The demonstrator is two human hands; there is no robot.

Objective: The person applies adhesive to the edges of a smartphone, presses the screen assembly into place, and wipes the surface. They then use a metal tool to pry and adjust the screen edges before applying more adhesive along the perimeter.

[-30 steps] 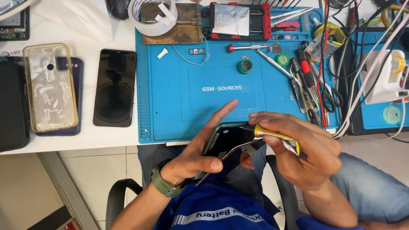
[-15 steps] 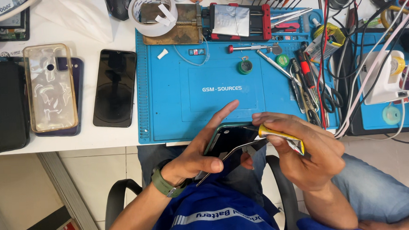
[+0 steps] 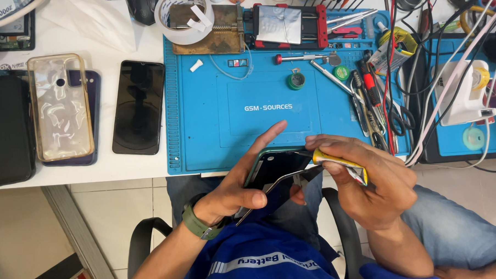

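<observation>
Hands unmoved since earlier: left hand (image 3: 233,192) grips phone (image 3: 274,171) (screen lifting), right hand (image 3: 365,182) pinches yellow tube (image 3: 339,165).

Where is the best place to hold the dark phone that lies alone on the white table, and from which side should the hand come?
Grip the dark phone across its two long edges, near the middle, coming from above. It lies flat, screen up, so only the thin sides offer purchase. Its right edge faces the blue mat and its left edge faces the clear-cased phone; both gaps look narrow but probably wide enough for fingertips.
</observation>
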